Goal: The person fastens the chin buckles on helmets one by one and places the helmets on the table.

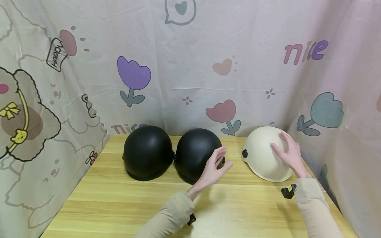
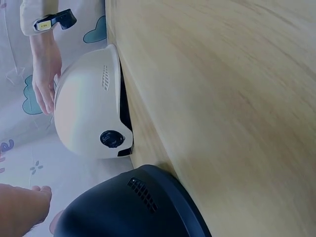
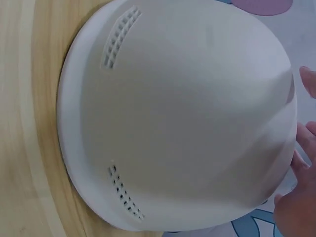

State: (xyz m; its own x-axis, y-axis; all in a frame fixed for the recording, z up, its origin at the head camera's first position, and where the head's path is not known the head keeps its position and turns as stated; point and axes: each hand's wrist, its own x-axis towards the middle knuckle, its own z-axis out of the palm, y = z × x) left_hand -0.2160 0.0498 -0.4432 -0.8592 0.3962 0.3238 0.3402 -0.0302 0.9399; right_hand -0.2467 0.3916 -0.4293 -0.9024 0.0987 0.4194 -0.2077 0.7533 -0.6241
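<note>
A bare right hand (image 1: 289, 153), fingers spread, lies over a white helmet (image 1: 260, 157) at the frame's right, perhaps steadying it, though contact is unclear. The left hand (image 1: 210, 171), fingers relaxed and empty, hovers beside the nearer of 2 black helmets (image 1: 193, 148), center and left. All 3 sit rim-down on the table (image 1: 113, 205), likely for stability.

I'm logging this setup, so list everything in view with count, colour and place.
Table: 1, yellow-brown wood grain, lower part of the head view
Black helmets: 2, black, side by side at the table's left and centre
Cream helmet: 1, cream, table's right end
Printed curtain: number of pieces unclear, pale with coloured prints, behind the table
Wrist cameras: 2, black, one at each wrist
Sleeves: 2, beige, both forearms
Left hand: 1, bare, by the centre helmet
Right hand: 1, bare, at the cream helmet's right side
</note>
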